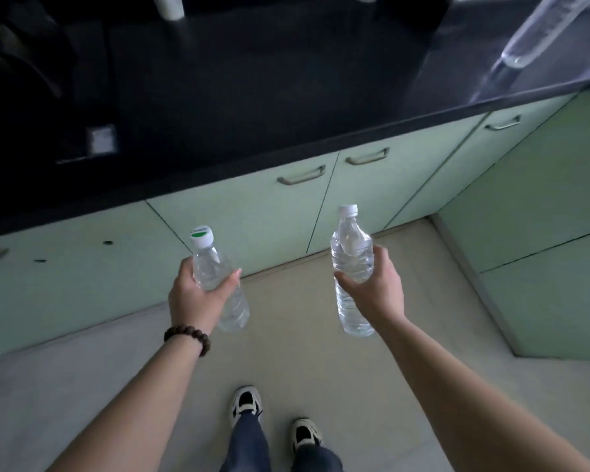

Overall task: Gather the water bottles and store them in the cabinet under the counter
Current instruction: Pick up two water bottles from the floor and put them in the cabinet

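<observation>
Both forearms bare, no sleeves visible up to frame edge. Left wrist: bracelet [188, 338] of round dark brown beads, looks like wood, single strand, sits close on wrist. Right wrist: nothing worn. No rings seen on left hand [198, 294] or right hand [375, 284]. Legs: dark blue jeans [249, 444], fabric reaches down over shoe tops. Feet: sneakers [247, 401], white and cream with black panels, black laces area, thick pale soles.
</observation>
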A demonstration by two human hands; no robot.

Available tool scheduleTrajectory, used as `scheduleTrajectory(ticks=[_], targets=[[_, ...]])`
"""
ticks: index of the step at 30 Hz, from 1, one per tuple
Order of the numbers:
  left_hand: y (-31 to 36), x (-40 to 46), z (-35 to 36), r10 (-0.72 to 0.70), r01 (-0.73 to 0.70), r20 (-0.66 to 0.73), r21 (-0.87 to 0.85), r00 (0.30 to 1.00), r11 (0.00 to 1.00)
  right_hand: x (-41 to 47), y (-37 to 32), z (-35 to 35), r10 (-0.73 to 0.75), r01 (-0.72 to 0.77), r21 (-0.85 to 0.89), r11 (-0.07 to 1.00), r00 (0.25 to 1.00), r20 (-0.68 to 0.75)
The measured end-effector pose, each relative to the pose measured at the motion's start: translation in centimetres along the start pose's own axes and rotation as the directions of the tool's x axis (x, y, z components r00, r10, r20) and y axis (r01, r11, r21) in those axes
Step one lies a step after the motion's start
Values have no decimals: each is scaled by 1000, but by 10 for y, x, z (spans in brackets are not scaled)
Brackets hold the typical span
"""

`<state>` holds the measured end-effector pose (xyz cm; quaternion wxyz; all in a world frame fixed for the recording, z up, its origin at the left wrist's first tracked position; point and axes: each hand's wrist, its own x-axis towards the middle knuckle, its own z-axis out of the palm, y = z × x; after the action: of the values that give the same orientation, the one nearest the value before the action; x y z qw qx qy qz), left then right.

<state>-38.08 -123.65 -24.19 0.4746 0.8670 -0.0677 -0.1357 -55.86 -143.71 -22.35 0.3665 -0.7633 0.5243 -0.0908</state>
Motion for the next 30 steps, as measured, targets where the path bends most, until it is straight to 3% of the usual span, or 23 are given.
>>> scheduleTrajectory(ticks=[8, 17, 23, 30], targets=[[49, -55, -93, -41, 28, -199, -71, 979, 997, -57, -73, -48, -213, 214, -6, 977, 975, 63], [29, -123, -175, -146, 102, -439, -122, 887, 987, -120, -130, -16, -415, 414, 59, 908, 875, 249], [-3, -188, -248, -260, 180, -587, -191, 766, 965, -195, -172, 42, -533, 511, 169, 843, 746, 400], [-56, -268, -344, -396, 264, -716, -295, 574, 918, -308, -221, 109, -656, 639, 274, 719, 494, 570]])
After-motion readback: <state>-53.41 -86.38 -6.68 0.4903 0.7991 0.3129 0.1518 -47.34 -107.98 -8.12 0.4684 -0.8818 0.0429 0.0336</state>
